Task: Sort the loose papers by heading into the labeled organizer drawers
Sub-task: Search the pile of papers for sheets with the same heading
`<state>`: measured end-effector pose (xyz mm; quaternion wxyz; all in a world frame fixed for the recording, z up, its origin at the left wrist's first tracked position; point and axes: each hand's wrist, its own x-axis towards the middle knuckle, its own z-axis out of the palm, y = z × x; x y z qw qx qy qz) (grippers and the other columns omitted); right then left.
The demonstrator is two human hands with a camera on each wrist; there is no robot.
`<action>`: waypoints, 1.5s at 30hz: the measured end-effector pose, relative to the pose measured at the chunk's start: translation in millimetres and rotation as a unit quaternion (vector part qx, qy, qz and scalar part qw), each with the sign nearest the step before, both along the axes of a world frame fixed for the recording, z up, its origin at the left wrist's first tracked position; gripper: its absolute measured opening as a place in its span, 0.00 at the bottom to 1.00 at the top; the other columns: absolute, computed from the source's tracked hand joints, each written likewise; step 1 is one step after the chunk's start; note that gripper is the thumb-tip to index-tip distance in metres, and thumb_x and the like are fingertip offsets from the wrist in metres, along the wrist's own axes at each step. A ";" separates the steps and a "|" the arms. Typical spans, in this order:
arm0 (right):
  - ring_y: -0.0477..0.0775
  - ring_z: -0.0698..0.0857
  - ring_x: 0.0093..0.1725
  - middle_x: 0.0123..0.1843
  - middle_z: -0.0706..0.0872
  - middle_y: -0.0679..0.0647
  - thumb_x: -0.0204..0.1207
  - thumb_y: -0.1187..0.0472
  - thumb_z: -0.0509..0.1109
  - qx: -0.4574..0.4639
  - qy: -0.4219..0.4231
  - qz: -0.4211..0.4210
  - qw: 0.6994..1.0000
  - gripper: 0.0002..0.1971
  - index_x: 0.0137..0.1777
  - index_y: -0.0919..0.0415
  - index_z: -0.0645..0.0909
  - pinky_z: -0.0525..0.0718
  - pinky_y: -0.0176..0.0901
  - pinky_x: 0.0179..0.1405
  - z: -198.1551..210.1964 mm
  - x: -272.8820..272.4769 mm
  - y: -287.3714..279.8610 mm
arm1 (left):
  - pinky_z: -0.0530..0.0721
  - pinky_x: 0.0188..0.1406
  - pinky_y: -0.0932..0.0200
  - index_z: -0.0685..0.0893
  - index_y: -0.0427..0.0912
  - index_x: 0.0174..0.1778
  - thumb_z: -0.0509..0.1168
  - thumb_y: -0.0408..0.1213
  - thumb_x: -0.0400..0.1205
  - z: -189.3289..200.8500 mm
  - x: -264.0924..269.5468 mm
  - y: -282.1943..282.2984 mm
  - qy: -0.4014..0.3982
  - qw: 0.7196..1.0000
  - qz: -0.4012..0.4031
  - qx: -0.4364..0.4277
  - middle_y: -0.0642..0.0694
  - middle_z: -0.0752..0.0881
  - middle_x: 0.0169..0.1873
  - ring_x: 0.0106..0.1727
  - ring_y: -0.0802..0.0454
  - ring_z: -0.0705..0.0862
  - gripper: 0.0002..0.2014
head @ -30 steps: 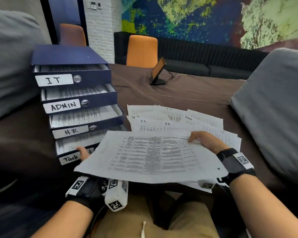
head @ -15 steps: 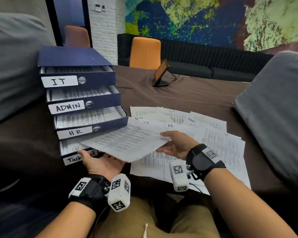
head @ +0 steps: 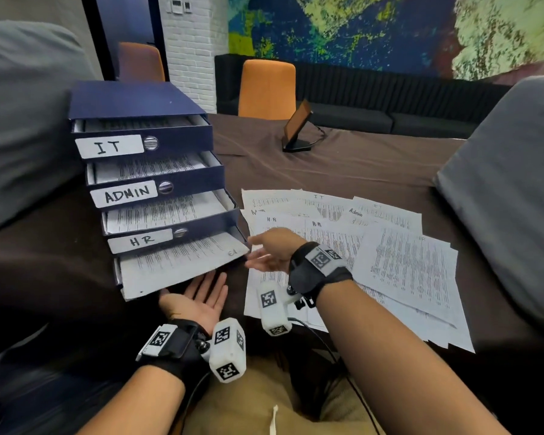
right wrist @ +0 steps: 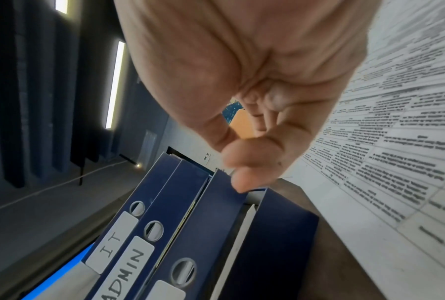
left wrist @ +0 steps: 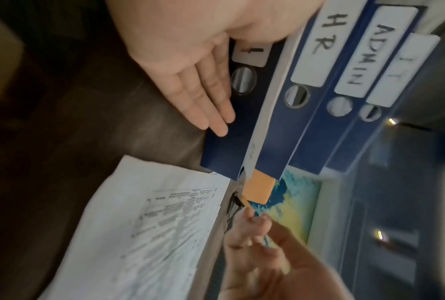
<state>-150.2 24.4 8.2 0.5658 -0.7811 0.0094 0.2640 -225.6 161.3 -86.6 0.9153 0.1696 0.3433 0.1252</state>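
A dark blue organizer [head: 139,102] stands at the left with drawers labeled IT [head: 109,146], ADMIN [head: 126,194] and HR [head: 142,240], all pulled out and holding printed sheets. A printed sheet [head: 182,265] lies on the bottom drawer, overhanging its front and hiding its label. My left hand [head: 201,296] lies palm up just under the sheet's front edge, its straight fingers [left wrist: 203,97] against the bottom drawer's front [left wrist: 231,142]. My right hand [head: 264,252] hovers by the sheet's right corner with loosely bent fingers [right wrist: 242,142] and holds nothing. Several loose papers [head: 390,262] are spread to the right.
The organizer and papers rest on a brown cloth surface [head: 358,171]. Grey cushions flank it on the left [head: 19,120] and right [head: 515,199]. A tablet on a stand [head: 296,127] sits farther back, with orange chairs [head: 267,89] beyond.
The sheet that both hands held over my lap moved left and now lies on the bottom drawer. Both hands have let go of it.
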 end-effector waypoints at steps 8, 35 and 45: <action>0.56 0.84 0.31 0.46 0.83 0.64 0.82 0.71 0.63 -0.032 -0.050 -0.046 0.997 0.05 0.53 0.66 0.79 0.83 0.35 0.23 3.2 -0.9 -9.4 | 0.83 0.37 0.59 0.89 0.42 0.50 0.70 0.51 0.83 21.7 2.4 -9.1 0.037 0.866 -0.204 0.455 0.45 0.94 0.45 0.36 0.50 0.90 0.14; 0.51 0.84 0.29 0.39 0.87 0.56 0.80 0.60 0.70 -0.090 -0.199 0.065 0.974 0.08 0.39 0.51 0.82 0.84 0.39 0.26 -39.9 -3.3 14.0 | 0.73 0.29 0.59 0.80 0.41 0.38 0.62 0.63 0.83 18.6 19.1 28.1 0.149 0.932 -0.184 0.274 0.50 0.74 0.25 0.29 0.52 0.78 0.26; 0.67 0.65 0.81 0.83 0.66 0.62 0.72 0.43 0.74 -0.470 -0.114 -0.078 0.872 0.42 0.83 0.51 0.61 0.65 0.70 0.79 -62.7 15.1 -126.0 | 0.82 0.40 0.57 0.87 0.40 0.55 0.63 0.56 0.85 35.4 20.3 -20.5 -0.008 0.904 -0.336 0.263 0.45 0.93 0.43 0.40 0.48 0.90 0.21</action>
